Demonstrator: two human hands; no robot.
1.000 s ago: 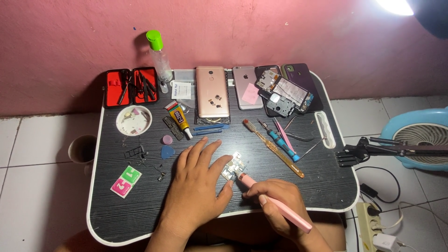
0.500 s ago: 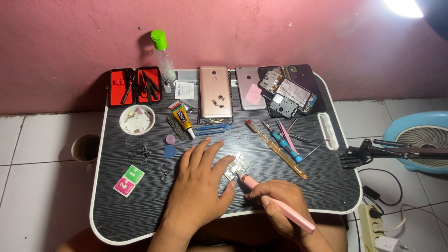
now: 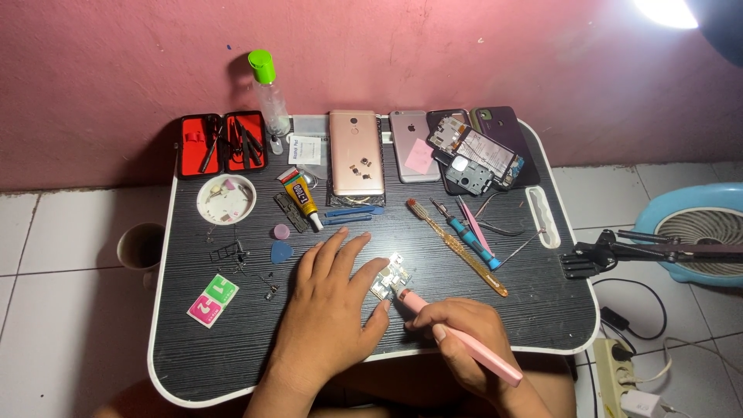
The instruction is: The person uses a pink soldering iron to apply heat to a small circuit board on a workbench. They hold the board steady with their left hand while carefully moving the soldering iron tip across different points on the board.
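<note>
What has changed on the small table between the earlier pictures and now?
Almost nothing. The left hand still presses beside the small circuit board, and the right hand keeps the pink tool with its tip at the board. The phones and tools stayed in place; only the camera shifted slightly.

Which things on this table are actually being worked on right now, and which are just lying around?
In hand:
- small green circuit board, steadied by left hand
- slim pink pen-shaped tool, held in right hand, tip at the board

Lying about:
- rose-gold phone back
- yellow glue tube
- open red tool case
- green-capped clear bottle
</note>
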